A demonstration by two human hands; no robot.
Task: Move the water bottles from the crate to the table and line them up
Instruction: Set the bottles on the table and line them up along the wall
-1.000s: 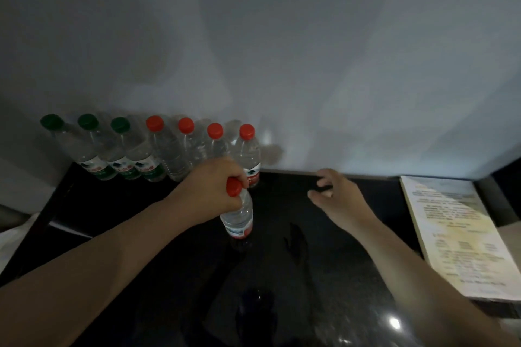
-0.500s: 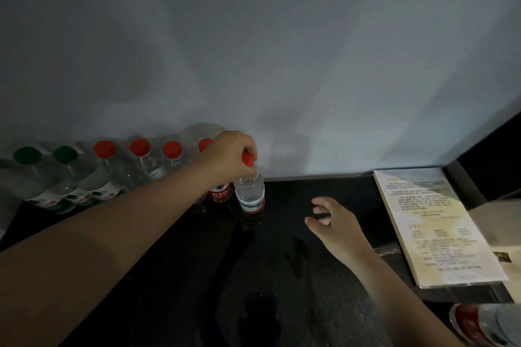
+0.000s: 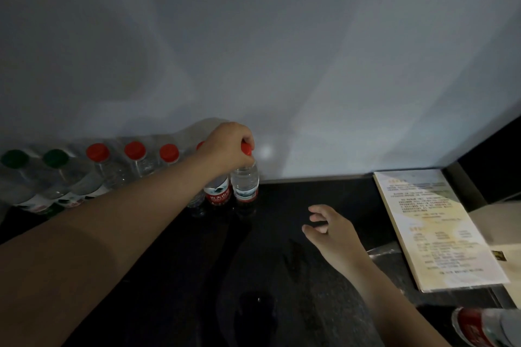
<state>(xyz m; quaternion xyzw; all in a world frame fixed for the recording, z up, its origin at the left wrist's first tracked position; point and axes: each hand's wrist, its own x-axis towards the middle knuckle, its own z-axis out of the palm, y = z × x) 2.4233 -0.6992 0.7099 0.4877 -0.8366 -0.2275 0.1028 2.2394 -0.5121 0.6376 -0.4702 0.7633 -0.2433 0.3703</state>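
Left hand (image 3: 225, 146) grips bottle (image 3: 244, 183) cap, row's right end; right hand (image 3: 332, 229) hovers.

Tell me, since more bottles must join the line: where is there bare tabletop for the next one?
Free: the strip along the wall between the bottle that the left hand grips by its cap and the printed sheet, behind the right hand; also the table front between both forearms. Crowded: the bottle row left along the wall, crossed by the left forearm.

The black table (image 3: 197, 276) carries a row of bottles (image 3: 135, 166) and a printed sheet (image 3: 434, 228).
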